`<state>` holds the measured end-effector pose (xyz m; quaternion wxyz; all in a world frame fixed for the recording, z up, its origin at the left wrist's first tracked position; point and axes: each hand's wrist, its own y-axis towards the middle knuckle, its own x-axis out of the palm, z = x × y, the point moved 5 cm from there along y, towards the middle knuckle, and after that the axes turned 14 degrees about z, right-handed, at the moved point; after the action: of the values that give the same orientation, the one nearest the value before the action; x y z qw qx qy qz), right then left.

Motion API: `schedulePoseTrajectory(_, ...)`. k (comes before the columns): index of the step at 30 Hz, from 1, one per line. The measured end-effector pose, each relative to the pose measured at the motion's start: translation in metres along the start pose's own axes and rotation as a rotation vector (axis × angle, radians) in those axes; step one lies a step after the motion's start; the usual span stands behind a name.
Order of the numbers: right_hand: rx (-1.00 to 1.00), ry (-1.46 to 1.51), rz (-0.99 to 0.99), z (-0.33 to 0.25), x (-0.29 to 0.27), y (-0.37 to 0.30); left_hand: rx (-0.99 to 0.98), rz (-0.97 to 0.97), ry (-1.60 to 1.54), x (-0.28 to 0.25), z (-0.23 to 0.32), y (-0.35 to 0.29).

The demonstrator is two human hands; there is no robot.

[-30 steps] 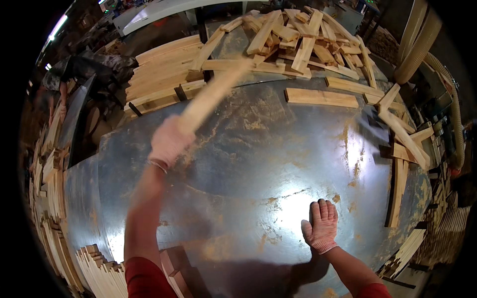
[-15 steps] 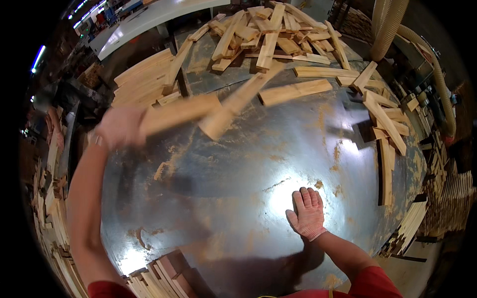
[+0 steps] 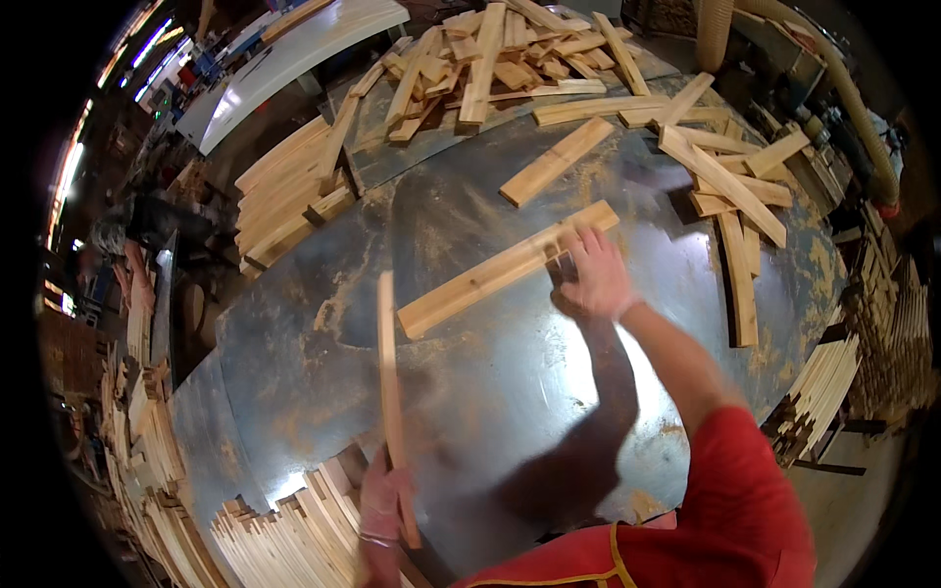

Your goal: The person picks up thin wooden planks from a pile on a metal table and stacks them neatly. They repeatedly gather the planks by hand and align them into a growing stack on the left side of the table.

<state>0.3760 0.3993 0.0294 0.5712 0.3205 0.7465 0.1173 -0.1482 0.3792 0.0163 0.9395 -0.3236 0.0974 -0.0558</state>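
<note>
Swung to lower left of centre, the left hand (image 3: pixel 386 490) closes round an edge-on board (image 3: pixel 389 367); the right hand (image 3: pixel 596 274), fingers part-spread, touches a flat board (image 3: pixel 480 281) mid-frame. Both seem light, stiff, best held by edges.

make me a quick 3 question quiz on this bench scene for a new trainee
1. Which hand holds the wooden board that points away from the person?
2. The right hand touches the lying board nearer its: a) left end, b) right end?
3. True or false: the jumbled board pile lies farther from the person than the right hand.
Key: 1. The left hand. 2. b. 3. True.
</note>
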Motion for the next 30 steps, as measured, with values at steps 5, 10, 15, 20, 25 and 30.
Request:
schedulePoseTrajectory(5, -0.176, -0.202, -0.462, 0.042, 0.028, 0.074, -0.069, 0.096, -0.376, 0.056, -0.06, -0.056)
schedulePoseTrajectory(10, -0.185, -0.085, -0.996, 0.034, 0.028, 0.03, -0.179, 0.095, -0.648, 0.144, -0.098, -0.048)
schedulePoseTrajectory(15, 0.126, 0.455, -1.203, -0.022, -0.041, -0.133, -0.219, -0.024, -0.573, 0.228, -0.064, -0.07)
schedulePoseTrajectory(20, 0.344, 0.619, -1.262, -0.088, -0.094, -0.256, 0.262, 0.399, 0.643, 0.273, -0.012, -0.082)
schedulePoseTrajectory(25, 0.09, 0.699, -1.174, -0.095, -0.125, -0.26, 0.262, 0.253, 0.757, 0.223, -0.039, -0.104)
schedulePoseTrajectory(30, 0.406, 0.648, -1.009, -0.033, -0.168, -0.239, 0.645, 0.38, 0.956, 0.073, -0.167, -0.112)
